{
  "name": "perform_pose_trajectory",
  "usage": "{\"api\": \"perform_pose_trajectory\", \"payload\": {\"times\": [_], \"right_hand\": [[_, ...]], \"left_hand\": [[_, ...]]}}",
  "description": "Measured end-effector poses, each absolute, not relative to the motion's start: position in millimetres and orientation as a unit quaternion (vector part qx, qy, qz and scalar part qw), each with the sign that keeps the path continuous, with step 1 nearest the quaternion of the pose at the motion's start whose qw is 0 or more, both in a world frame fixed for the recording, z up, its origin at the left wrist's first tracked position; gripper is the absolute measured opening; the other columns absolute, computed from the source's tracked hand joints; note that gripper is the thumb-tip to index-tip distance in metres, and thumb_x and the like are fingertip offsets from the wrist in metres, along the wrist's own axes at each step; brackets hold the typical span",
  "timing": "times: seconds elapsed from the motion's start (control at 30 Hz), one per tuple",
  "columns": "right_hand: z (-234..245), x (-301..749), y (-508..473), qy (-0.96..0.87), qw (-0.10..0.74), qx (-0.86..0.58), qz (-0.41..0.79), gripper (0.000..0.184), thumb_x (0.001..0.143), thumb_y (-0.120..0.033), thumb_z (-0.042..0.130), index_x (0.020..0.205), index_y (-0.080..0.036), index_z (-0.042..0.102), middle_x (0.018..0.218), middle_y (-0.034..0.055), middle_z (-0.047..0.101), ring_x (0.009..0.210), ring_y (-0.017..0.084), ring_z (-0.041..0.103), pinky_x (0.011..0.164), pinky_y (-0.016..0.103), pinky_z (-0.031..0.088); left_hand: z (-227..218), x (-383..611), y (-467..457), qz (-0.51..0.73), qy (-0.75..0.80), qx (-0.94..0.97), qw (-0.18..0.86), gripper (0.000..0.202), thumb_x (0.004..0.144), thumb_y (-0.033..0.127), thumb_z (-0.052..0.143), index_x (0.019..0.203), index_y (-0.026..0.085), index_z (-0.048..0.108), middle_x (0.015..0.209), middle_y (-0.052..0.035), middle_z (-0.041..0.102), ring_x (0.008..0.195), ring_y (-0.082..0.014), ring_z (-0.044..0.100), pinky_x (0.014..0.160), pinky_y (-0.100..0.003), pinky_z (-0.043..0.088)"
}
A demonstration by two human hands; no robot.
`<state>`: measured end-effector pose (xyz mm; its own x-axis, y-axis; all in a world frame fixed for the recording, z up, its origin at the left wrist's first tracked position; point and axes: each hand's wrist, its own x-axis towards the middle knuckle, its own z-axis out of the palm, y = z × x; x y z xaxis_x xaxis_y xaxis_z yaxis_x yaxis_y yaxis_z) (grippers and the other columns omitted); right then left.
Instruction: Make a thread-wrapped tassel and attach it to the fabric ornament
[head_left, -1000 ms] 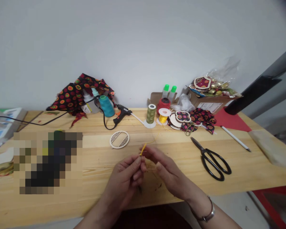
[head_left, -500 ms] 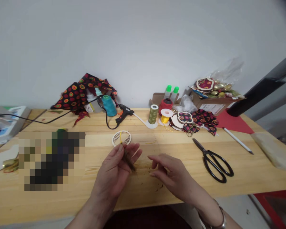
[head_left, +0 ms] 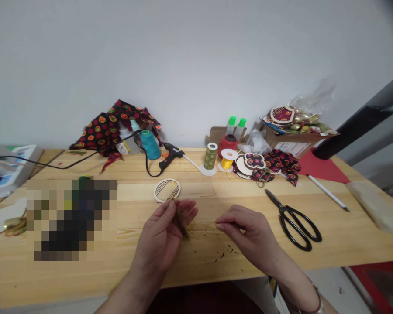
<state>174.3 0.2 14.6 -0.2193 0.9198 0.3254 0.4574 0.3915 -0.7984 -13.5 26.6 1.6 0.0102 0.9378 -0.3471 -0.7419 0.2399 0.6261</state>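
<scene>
My left hand (head_left: 163, 233) pinches a small dark olive tassel (head_left: 180, 224) with a yellow loop sticking up from its top, just above the wooden table (head_left: 340, 235). The tassel hangs down past my palm. My right hand (head_left: 249, 233) rests on the table a little to the right, fingers curled with the tips pressed together; I cannot make out anything in them. A round wooden cut-out disc (head_left: 167, 190) lies just behind my left hand. Thread scraps lie on the table between my hands.
Black scissors (head_left: 294, 220) lie to the right, a white pen (head_left: 327, 198) beyond. Thread spools (head_left: 211, 156), a glue gun (head_left: 170, 156), patterned fabric (head_left: 114, 124), a teal spool (head_left: 149, 144), glue bottles and a box of ornaments (head_left: 293, 120) line the back. A blurred patch covers the left.
My hands, joined on the yellow loop a second ago, have come apart. The left keeps the tassel; the right has moved right and down onto the table.
</scene>
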Motion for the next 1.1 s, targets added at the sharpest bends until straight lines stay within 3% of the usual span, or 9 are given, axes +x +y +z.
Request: {"api": "perform_pose_trajectory", "payload": {"times": [0.4, 0.67, 0.93, 1.1], "right_hand": [[18.0, 179.0, 0.7, -0.707, 0.437, -0.464, 0.307, 0.01, 0.085, -0.016, 0.054, 0.077, -0.018, 0.059, 0.075, 0.0009, 0.059, 0.07, 0.012, 0.054, 0.065, 0.024, 0.042], [13.8, 179.0, 3.3, -0.664, 0.426, -0.534, 0.304, 0.014, 0.085, -0.019, 0.053, 0.072, -0.018, 0.057, 0.065, -0.0023, 0.051, 0.061, 0.011, 0.046, 0.056, 0.022, 0.036], [14.9, 178.5, 1.7, -0.63, 0.408, -0.539, 0.383, 0.016, 0.083, -0.025, 0.054, 0.069, -0.018, 0.056, 0.062, -0.0029, 0.047, 0.058, 0.01, 0.042, 0.053, 0.021, 0.034], [17.8, 179.2, 0.3, -0.592, 0.412, -0.532, 0.443, 0.017, 0.081, -0.028, 0.055, 0.069, -0.017, 0.056, 0.06, -0.0032, 0.045, 0.057, 0.01, 0.04, 0.052, 0.021, 0.034]], "left_hand": [[-1.2, -8.3, 24.3, 0.588, 0.373, 0.148, 0.702, 0.015, 0.082, 0.012, 0.055, 0.076, 0.01, 0.069, 0.079, -0.0098, 0.073, 0.076, -0.0202, 0.069, 0.077, -0.037, 0.056], [-0.8, -7.8, 22.0, 0.583, 0.374, 0.155, 0.705, 0.013, 0.081, 0.013, 0.058, 0.076, 0.01, 0.069, 0.081, -0.0102, 0.073, 0.078, -0.0192, 0.068, 0.078, -0.035, 0.056], [-0.8, -6.5, 21.5, 0.598, 0.373, 0.147, 0.695, 0.003, 0.075, 0.013, 0.066, 0.072, 0.012, 0.067, 0.069, -0.005, 0.07, 0.075, -0.0179, 0.067, 0.077, -0.038, 0.056], [-1.1, -5.9, 20.3, 0.601, 0.379, 0.175, 0.681, 0.007, 0.071, 0.017, 0.071, 0.072, 0.013, 0.067, 0.066, -0.0024, 0.067, 0.07, -0.0157, 0.066, 0.076, -0.033, 0.056]]}}
